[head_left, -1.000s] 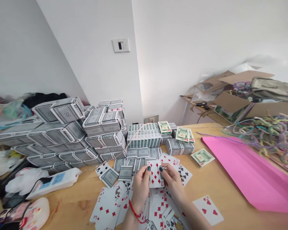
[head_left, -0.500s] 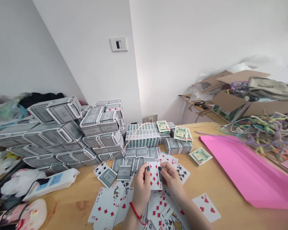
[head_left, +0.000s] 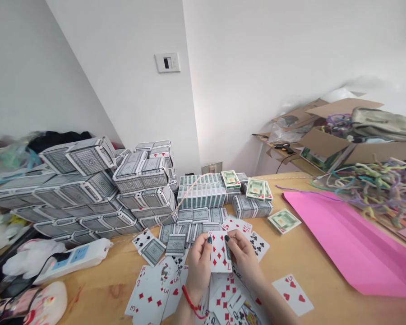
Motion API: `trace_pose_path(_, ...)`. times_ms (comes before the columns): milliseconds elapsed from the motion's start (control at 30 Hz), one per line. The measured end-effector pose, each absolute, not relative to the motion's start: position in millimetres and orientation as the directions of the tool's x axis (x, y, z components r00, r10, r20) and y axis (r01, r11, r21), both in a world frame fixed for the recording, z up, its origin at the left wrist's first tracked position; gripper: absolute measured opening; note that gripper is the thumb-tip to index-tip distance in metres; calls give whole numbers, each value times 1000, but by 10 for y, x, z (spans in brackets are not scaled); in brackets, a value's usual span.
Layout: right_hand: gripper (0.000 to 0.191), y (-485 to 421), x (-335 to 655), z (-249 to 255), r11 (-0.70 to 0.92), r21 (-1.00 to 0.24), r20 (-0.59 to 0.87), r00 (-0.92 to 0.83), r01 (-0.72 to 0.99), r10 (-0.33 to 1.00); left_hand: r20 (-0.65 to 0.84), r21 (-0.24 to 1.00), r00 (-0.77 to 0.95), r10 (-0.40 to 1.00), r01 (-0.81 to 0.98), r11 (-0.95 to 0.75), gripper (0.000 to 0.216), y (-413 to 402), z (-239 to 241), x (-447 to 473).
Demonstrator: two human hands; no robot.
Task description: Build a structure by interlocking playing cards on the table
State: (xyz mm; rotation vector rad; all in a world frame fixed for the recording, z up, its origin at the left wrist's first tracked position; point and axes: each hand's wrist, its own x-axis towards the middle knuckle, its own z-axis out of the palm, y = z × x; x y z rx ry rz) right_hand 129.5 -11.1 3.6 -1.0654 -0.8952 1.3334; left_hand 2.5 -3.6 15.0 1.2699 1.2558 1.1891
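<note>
Between my hands, a seven of diamonds playing card [head_left: 218, 253] is held face up. My left hand [head_left: 200, 258] pinches its left edge, the thumb lying on the face. My right hand [head_left: 242, 253] grips the right edge the same way; something dark-patterned, perhaps another card, shows by its thumb. Loose face-up cards [head_left: 150, 289] spread over the table beneath and left of my wrists. Several small face-down decks [head_left: 175, 244] lie just beyond my left hand. A five of hearts [head_left: 292, 294] lies alone to the right of my right forearm.
Blocks wrapped in cards [head_left: 91, 189] are stacked at the left, beside a white power strip [head_left: 77, 259]. Green card boxes [head_left: 284, 220] sit at centre right. Pink paper [head_left: 345, 243], tangled colourful yarn [head_left: 379, 185] and an open cardboard box [head_left: 362, 151] occupy the right side.
The seven of diamonds has come slightly lower and nearer, and more of its lower right corner shows. Both hands keep their hold; the things on the table stay put.
</note>
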Motion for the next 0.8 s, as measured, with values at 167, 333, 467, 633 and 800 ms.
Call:
trace_pose_path(167,32,-122,1297,53,-100,-941,-123,52,-322,991,-12,1000,5,1000,21,12,24,-50,164,33)
trace_pose_path(333,36,-123,1299,59,-124,-916,-159,61,-383,985,-80,997,30,996,2,80,28,-52,126,39)
trace_pose_path(467,36,-116,1293,54,-137,-893,-169,36,-428,985,-23,998,-5,1000,61,24,29,-54,139,43)
trace_pose_path(633,32,-103,1295,31,-133,-886,-159,22,-445,987,21,995,-9,1000,97,-20,29,-59,183,53)
trace_pose_path(800,28,-100,1302,1,-118,-894,-140,18,-432,990,43,993,4,999,112,-43,28,-59,174,40)
